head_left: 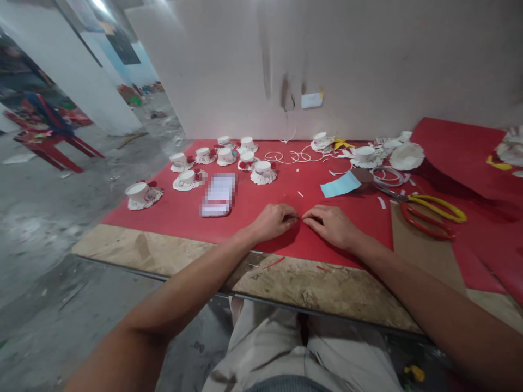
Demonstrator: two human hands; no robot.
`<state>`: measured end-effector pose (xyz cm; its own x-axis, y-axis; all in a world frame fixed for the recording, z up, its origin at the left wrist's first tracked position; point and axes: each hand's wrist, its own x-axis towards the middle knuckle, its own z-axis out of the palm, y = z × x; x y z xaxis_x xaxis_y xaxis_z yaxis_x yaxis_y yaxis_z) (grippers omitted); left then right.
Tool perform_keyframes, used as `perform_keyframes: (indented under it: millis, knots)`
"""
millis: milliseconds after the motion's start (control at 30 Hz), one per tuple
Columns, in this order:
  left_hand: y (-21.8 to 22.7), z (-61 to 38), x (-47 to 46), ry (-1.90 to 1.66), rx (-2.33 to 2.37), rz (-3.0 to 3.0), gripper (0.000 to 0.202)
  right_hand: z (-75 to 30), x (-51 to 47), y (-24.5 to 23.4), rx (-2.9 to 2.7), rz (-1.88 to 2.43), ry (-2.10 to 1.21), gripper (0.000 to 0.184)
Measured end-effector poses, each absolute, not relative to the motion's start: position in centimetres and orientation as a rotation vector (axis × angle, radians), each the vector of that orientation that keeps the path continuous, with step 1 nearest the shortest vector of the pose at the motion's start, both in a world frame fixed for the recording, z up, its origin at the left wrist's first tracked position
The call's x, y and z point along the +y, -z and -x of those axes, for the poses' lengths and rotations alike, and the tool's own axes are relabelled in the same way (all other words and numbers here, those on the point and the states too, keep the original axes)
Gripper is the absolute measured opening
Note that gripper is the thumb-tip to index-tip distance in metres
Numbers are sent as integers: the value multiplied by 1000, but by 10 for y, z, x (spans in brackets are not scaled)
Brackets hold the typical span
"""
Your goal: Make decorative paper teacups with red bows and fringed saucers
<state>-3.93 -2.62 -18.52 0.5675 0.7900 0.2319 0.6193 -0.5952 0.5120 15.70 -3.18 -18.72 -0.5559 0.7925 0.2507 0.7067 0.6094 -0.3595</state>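
Note:
My left hand (277, 222) and my right hand (332, 224) rest low over the red sheet (245, 231), fingertips nearly meeting. Both are closed in a pinch, thumb against fingers. Whatever lies between the fingertips is too small or hidden to make out. Ahead and to the left stand several small white hat-shaped pieces with ruffled brims, the nearest hat-shaped piece (263, 171) just beyond my left hand. A light-blue piece of paper (340, 185) lies beyond my right hand. To its right are scissors (427, 209) with one yellow and one red handle, blades spread.
A phone (219, 194) lies left of my hands. White strip loops (300, 155) and a yellow star-shaped piece (343, 144) sit near the upright board (347, 65) at the back. Brown card (425, 256) is under the scissors. A red chair (49, 136) stands on the floor at left.

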Motion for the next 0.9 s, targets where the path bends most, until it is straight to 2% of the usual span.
perform_keyframes:
  millis: [200, 567, 900]
  knots:
    - [192, 37, -25, -687, 1127, -2547, 14, -157, -33, 189, -2530, 1214, -199, 18]
    - [199, 39, -27, -644, 1131, -2753, 17, -158, -35, 187, -2700, 1098, 112, 19]
    - [196, 41, -30, -470, 1089, -2981, 22, -161, -37, 182, -2750, 985, 109, 22]
